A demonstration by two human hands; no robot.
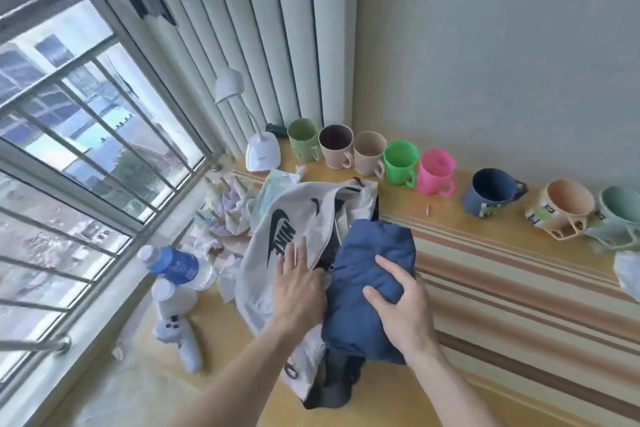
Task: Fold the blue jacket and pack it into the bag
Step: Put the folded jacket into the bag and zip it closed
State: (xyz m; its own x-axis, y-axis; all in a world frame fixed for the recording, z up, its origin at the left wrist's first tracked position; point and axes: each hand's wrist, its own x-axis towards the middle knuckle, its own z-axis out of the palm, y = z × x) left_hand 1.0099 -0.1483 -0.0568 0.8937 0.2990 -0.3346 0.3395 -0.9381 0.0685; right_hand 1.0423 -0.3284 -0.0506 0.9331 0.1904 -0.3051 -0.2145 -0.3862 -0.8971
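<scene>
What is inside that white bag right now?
The folded blue jacket sits partly in the open white bag, gripped by the right hand. The left hand presses the bag's side. Dark lining shows; anything deeper is covered.

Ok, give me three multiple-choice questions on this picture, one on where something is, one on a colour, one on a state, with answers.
1. Where is the white desk lamp?
A. At the left end of the cup row, by the curtain
B. Between the pink and navy cups
C. In the bag

2. What colour is the cup right of the bright green cup?
A. Navy
B. Pink
C. Beige

3. How is the blue jacket?
A. Spread out flat
B. Folded into a bundle, lying partly on the open white bag
C. Zipped inside the bag

Answers: 1 A, the lamp stands beside the pale green cup. 2 B, pink follows green. 3 B, the right hand grips the bundle while the left hand presses flat on the bag.
</scene>
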